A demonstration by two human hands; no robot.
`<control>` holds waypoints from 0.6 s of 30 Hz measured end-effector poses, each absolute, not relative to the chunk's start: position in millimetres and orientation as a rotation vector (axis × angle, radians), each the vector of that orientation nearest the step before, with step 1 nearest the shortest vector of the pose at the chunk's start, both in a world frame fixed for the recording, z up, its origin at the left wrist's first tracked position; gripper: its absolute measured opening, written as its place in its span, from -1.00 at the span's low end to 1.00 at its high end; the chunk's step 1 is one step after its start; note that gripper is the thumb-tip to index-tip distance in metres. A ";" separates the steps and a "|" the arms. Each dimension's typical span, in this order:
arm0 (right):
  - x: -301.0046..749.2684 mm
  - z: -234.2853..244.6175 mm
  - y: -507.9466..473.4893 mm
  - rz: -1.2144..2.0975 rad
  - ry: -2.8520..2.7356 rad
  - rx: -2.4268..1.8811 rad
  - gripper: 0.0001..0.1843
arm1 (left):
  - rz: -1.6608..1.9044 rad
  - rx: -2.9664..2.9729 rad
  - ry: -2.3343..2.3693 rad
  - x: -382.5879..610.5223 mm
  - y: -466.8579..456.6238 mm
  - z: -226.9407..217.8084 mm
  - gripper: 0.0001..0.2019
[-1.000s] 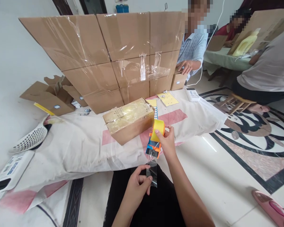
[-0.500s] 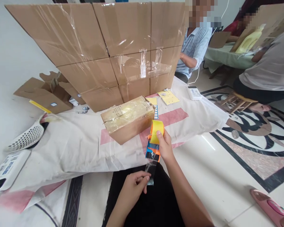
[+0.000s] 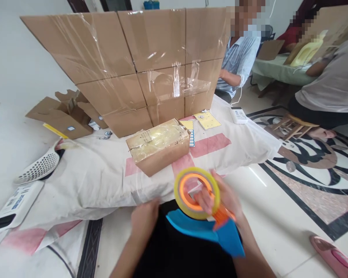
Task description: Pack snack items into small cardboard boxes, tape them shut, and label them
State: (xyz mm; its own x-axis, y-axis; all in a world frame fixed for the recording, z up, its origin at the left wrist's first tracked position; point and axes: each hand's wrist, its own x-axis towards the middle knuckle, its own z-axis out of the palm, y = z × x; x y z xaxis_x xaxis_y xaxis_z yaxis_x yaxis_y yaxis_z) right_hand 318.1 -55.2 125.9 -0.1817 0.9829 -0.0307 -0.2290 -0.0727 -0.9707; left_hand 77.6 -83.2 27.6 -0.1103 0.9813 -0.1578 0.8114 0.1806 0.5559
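Observation:
My right hand (image 3: 224, 193) grips a tape dispenser (image 3: 203, 227) with a blue and orange body; some fingers reach through the core of its yellow tape roll (image 3: 181, 208). The dispenser is turned side-on above my lap and partly blurred. My left hand (image 3: 146, 218) is curled closed by the front edge of the cloth-covered table (image 3: 98, 173); what its fingers hold, if anything, is hidden. A greyish shiny strip (image 3: 137, 196) shows on the cloth just above it. Beyond both hands lies a small taped cardboard box (image 3: 159, 146), touched by neither.
Behind the box stands a tall wall of taped cartons (image 3: 159, 88). Open cartons (image 3: 63, 119) and a white perforated object (image 3: 42, 168) lie left. Yellow cards (image 3: 207, 120) and a white device (image 3: 239, 115) are right. A person in light blue (image 3: 240, 58) sits behind.
My left hand has moved left to the table's edge, away from the tape end. The dispenser in my right hand has swung from end-on to side-on and come lower. The small box stays put.

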 end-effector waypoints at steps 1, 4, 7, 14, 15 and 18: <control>328.9 132.4 -64.1 1.553 -1.127 -0.972 -0.31 | 0.461 1.635 2.017 64.6 -84.8 25.2 -0.74; 355.5 139.8 -66.6 1.445 -0.926 -1.074 -0.48 | 0.603 1.491 1.843 38.9 -95.8 24.6 -0.62; 367.9 130.5 -10.5 1.148 -0.821 -1.095 -0.55 | 0.727 1.364 1.740 38.4 -105.7 31.6 -0.51; 368.2 111.0 180.8 1.044 -1.059 -1.061 -0.42 | 0.943 1.123 1.619 61.7 -97.8 48.7 -0.44; 367.5 109.4 192.8 1.063 -1.084 -1.106 -0.44 | 0.978 1.090 1.610 63.4 -95.2 51.3 -0.43; 372.0 104.0 207.5 1.082 -1.129 -1.244 -0.56 | 1.032 1.024 1.569 65.4 -88.2 60.4 -0.43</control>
